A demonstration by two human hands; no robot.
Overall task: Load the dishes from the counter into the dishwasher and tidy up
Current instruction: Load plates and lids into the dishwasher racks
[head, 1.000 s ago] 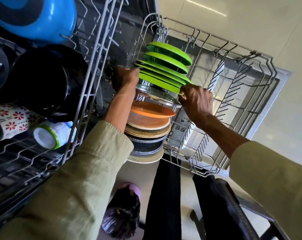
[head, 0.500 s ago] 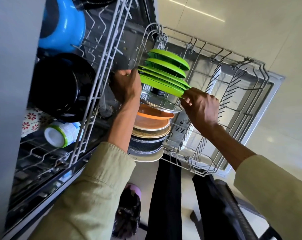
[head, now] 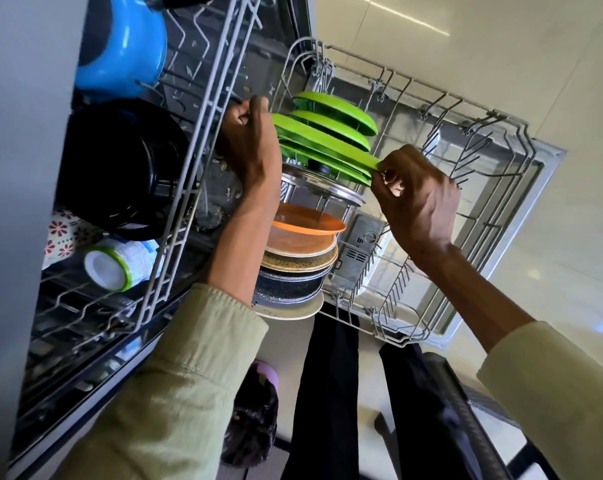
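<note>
While the bottom rack (head: pixel 410 299) sits pulled out over the open dishwasher door (head: pixel 521 216), both hands reach into it. The right hand (head: pixel 417 199) pinches the edge of a green plate (head: pixel 327 143) that stands on its side in the rack with other green plates. The left hand (head: pixel 249 147) is at the other edge of that plate, fingers curled; I cannot tell if it grips the plate. Just below stand a glass lid (head: pixel 322 190), an orange plate (head: pixel 307 221) and more plates in a row. The top rack (head: pixel 175 216) holds a blue bowl (head: pixel 126 46), a black pot (head: pixel 120 168) and a flowery cup (head: pixel 62 233).
</note>
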